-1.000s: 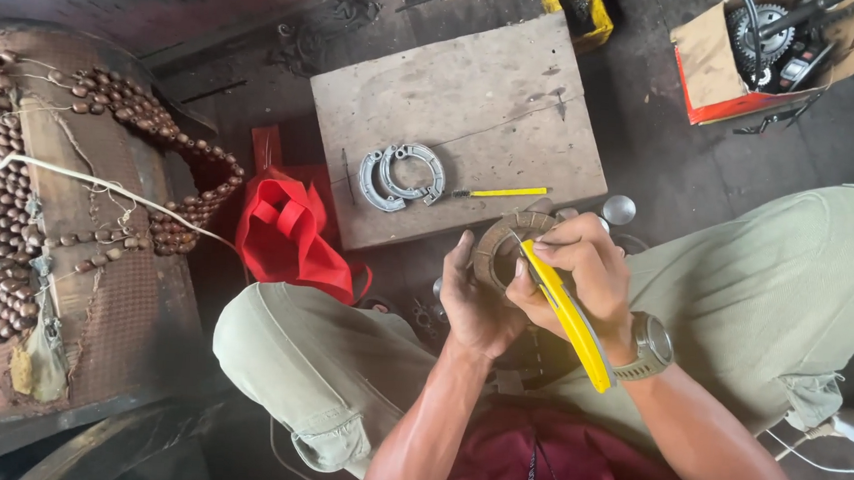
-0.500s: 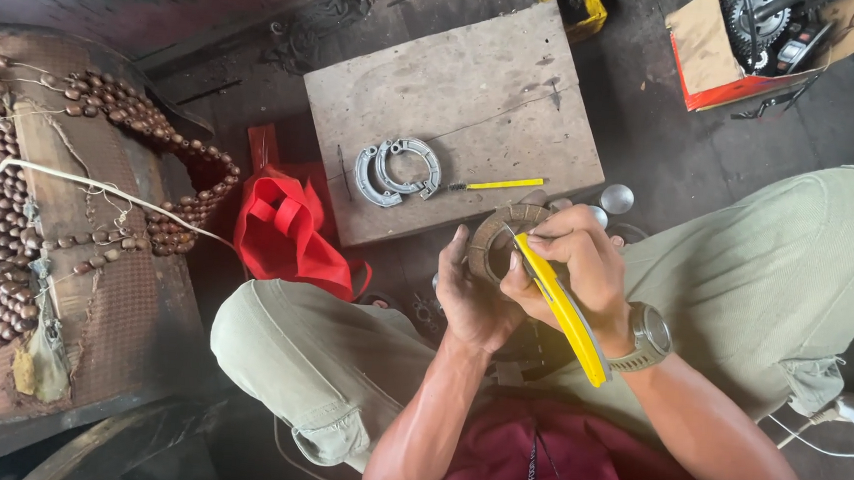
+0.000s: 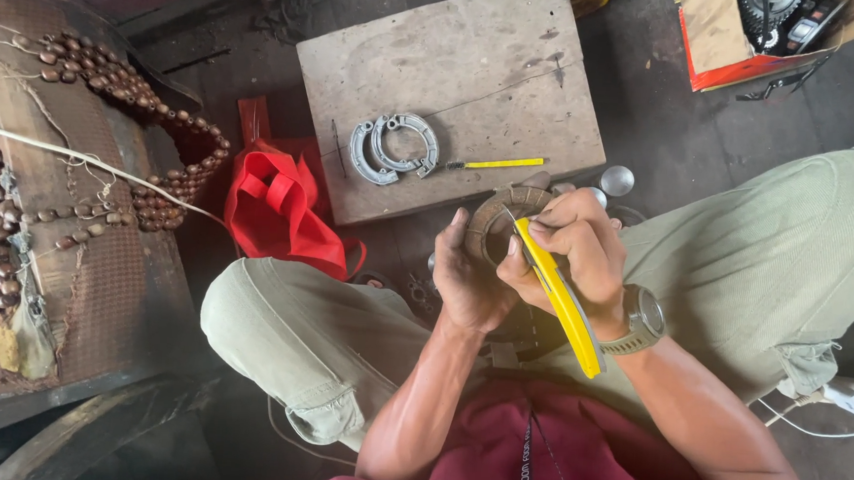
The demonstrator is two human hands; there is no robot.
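My left hand grips the curved brake shoe upright between my knees, steadying it so my right hand, closed on the yellow knife, can work its edge. Spare shoes lie beyond on the wooden tabletop.

Left hand cupped, right hand curled in a pinch, both close together.

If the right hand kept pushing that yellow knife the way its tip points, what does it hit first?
The right hand aims the yellow knife up and left. Its tip already seems to touch the brown ring-shaped part held by the left hand, so that comes first. Beyond lies the wooden board; depth is unclear.
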